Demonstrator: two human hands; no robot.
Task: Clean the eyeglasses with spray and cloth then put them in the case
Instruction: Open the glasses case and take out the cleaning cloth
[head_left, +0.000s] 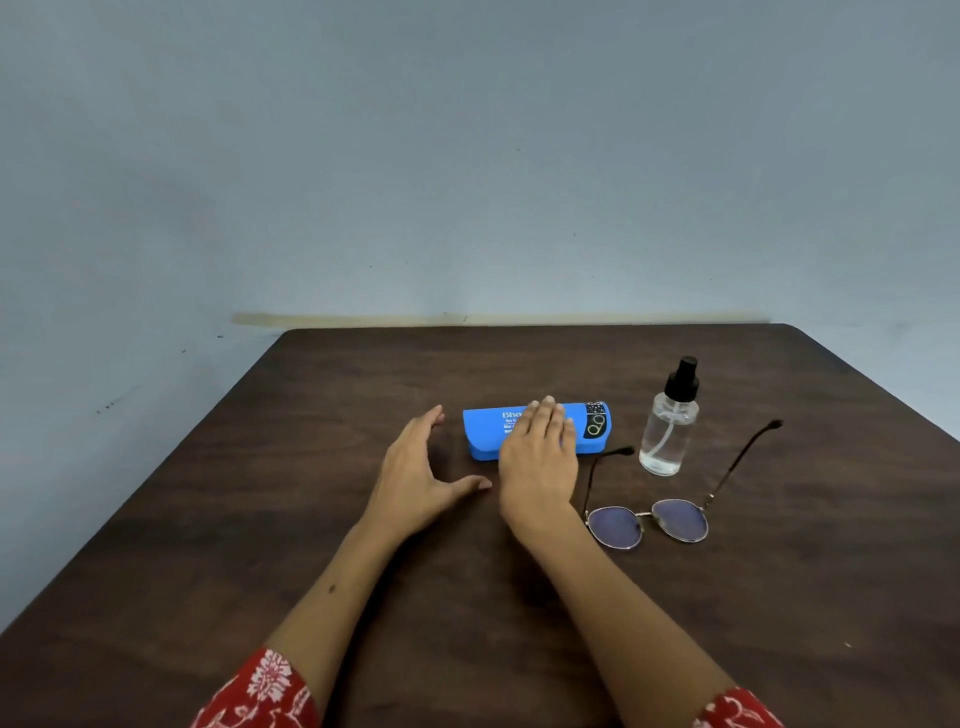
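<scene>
The right hand (537, 457) lies flat-fingered over the closed blue case (488, 434); the left hand (418, 475) hovers released beside it (eyeglasses (654, 522) and spray bottle (667, 431) nearby) on the counter (260, 519).

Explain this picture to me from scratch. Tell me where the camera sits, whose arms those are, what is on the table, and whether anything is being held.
There is no machine here. One wide-angle camera is worn on a person's head and looks forward and down, so the two bare arms reaching in from the bottom are the wearer's own.

They sit at a dark wooden table against a blue-grey wall. On it lie a closed blue eyeglasses case, a clear spray bottle with a black pump top standing upright, and a pair of metal-framed eyeglasses with the temples unfolded, lenses nearest the person.

The left hand is spread open just left of the case, gripping nothing. The right hand lies flat over the case with straight fingers; it touches or hovers over the lid, not gripping. No cleaning cloth is visible.
</scene>
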